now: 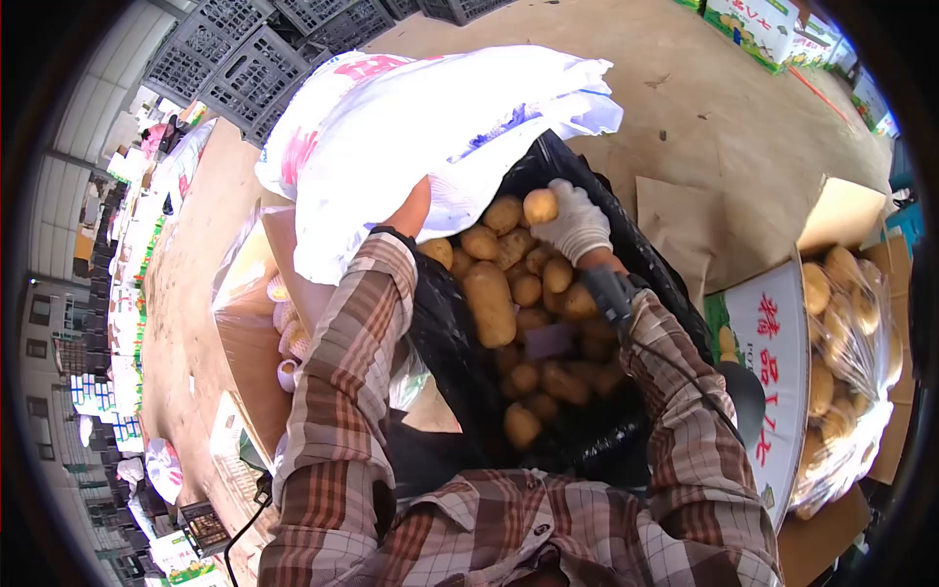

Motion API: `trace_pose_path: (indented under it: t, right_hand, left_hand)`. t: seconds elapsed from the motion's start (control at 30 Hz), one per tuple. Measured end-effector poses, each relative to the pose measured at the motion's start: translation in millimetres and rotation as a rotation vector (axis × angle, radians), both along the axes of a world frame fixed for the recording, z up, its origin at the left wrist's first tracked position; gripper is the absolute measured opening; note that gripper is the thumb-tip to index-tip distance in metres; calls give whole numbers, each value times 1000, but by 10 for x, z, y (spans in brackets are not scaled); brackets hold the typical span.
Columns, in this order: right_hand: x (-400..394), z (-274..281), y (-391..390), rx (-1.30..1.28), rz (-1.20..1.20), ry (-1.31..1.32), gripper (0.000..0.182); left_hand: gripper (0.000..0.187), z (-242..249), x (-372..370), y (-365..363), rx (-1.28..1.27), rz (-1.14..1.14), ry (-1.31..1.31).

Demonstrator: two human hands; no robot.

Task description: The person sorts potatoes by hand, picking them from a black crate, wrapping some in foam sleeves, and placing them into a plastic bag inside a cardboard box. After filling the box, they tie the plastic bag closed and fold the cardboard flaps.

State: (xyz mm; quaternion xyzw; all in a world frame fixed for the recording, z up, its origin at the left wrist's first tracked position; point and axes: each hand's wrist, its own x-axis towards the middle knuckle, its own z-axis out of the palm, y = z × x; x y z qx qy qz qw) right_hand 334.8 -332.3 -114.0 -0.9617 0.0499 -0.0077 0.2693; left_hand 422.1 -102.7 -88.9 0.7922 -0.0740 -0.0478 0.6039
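Potatoes (489,303) of mixed sizes lie in a container lined with black plastic (455,362) in front of me. My right hand (575,223), in a white glove, is closed on a small round potato (540,205) above the pile's far end. A white sack (421,127) with red and blue print lies across the container's far left side. My left forearm reaches under the sack; the fingers of that hand are hidden by it. A small purple block (549,340) rests among the potatoes.
On the right stands a printed carton (768,382) beside bagged potatoes (841,342). An open cardboard box (249,362) with wrapped produce is at the left. Black crates (249,78) are stacked at the back left. Flat cardboard (675,230) lies beyond the container.
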Motion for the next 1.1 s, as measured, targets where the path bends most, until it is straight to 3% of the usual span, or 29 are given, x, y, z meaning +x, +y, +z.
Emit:
trace_pose_path:
  t: [0.03,0.07,0.1,0.13,0.17,0.2,0.23,0.3,0.37,0.43,0.47,0.5,0.57,0.6,0.67,0.7,0.73,0.77,0.83,0.87,0.9,0.97,1.0,1.07,1.1]
  right_hand:
    - [-95,34,-54,227,-179,23,59]
    - [-57,-205,-174,511,-129,-7,58]
    - [-89,-273,-154,508,-128,-10,58]
    - [-140,-268,-118,869,-188,-27,58]
    - [-193,-265,-87,1230,-242,-41,57]
    - [-306,-175,-30,1476,-257,-15,58]
    - [-418,-74,33,1477,-243,-14,58]
    - [-641,123,160,1885,-361,8,56]
    - [-906,297,306,1912,-339,10,58]
    - [-1115,365,433,1270,-308,-44,61]
    - [-1243,333,458,807,-159,-67,66]
    - [-1415,411,479,786,-61,-102,65]
    - [-1645,430,568,1523,-135,186,64]
    - [-1667,176,663,1524,-131,186,64]
    - [-1688,-551,926,2108,-106,867,62]
    - [-2089,130,918,1942,5,929,47]
    - [-2212,230,1002,1907,119,911,43]
    - [-2184,226,1054,1926,165,872,39]
    - [-2046,402,1030,1984,184,792,32]
    - [-1978,484,974,2024,169,738,29]
    - [-1924,568,923,2058,139,656,26]
    - [-1700,359,805,2078,104,255,16]
    - [-1742,446,853,2076,116,272,16]
    - [-1989,731,945,1411,232,-172,8]
    - [-2035,758,1068,967,371,-538,12]
  left_hand:
    - [23,44,-84,24,-5,-2,3]
    - [21,129,-145,89,618,-144,-307]
    - [20,198,-207,121,1242,-280,-618]
    - [16,275,-286,36,1095,-225,-442]
    - [16,335,-421,-9,1094,-215,-444]
    - [16,571,-680,-134,754,-81,-180]
    - [16,705,-887,-215,405,48,69]
    - [24,528,-1199,-196,-105,81,127]
    - [32,237,-1451,-203,-377,103,309]
    - [43,486,-1989,-324,-655,-149,478]
    - [51,527,-2218,-327,-492,-102,386]
    - [51,438,-2367,-177,-491,-95,387]
    - [54,216,-2592,205,-970,-189,719]
    - [56,264,-2799,234,-1129,-141,783]
    - [56,214,-3120,326,-1177,-168,780]
    - [57,194,-3242,377,-1222,-198,780]
    - [54,222,-3341,363,-1215,-199,788]
    - [54,243,-3378,358,-1223,-182,774]
    - [53,309,-3421,407,-981,-181,603]
    - [52,370,-3436,399,-1042,-89,618]
    - [52,250,-3371,513,-1097,-209,640]
    - [51,576,-3367,435,-888,20,497]
    - [51,660,-3343,396,-893,34,488]
    - [48,739,-3276,348,-464,261,305]
    - [48,732,-3215,365,-467,265,306]
